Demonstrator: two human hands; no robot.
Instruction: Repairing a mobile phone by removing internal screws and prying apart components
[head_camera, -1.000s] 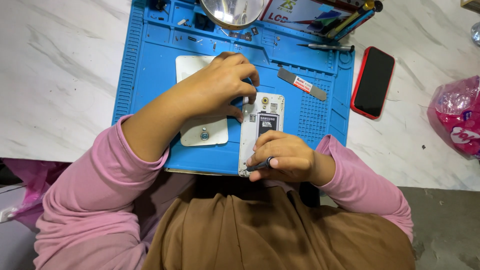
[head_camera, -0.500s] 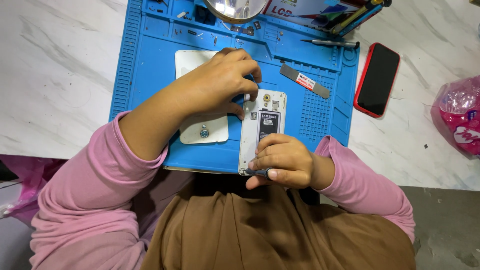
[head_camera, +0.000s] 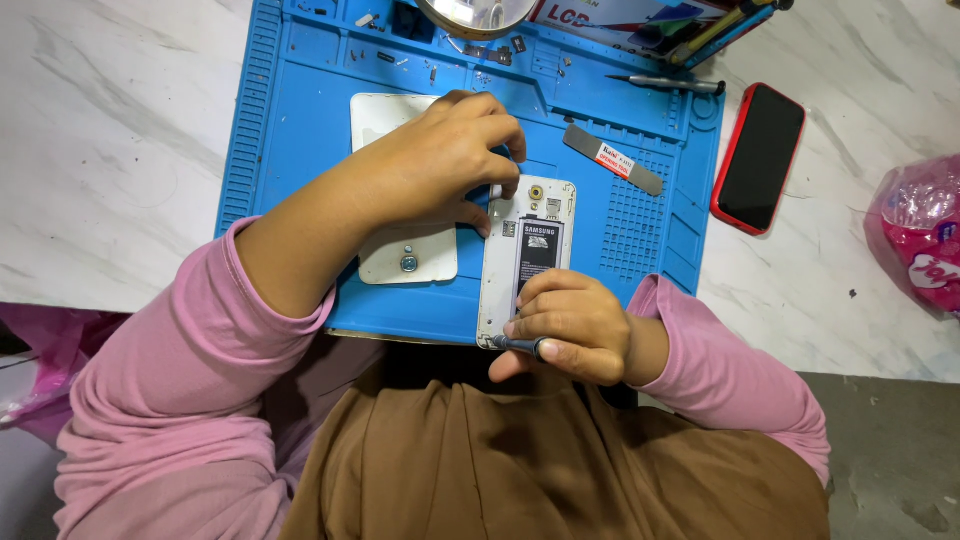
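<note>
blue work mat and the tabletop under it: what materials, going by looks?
Blue work mat: likely silicone or soft rubber; matte, with moulded trays, ribs and a dotted grid. White tabletop: marble or marble-look laminate; glossy with grey veining, and the view cannot say which.

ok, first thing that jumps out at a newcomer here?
The opened white phone with its back off, lying mid-right on the blue work mat. The left hand steadies its top end while the right hand holds a thin dark tool at its bottom edge. A red-cased phone lies right of the mat.
</note>
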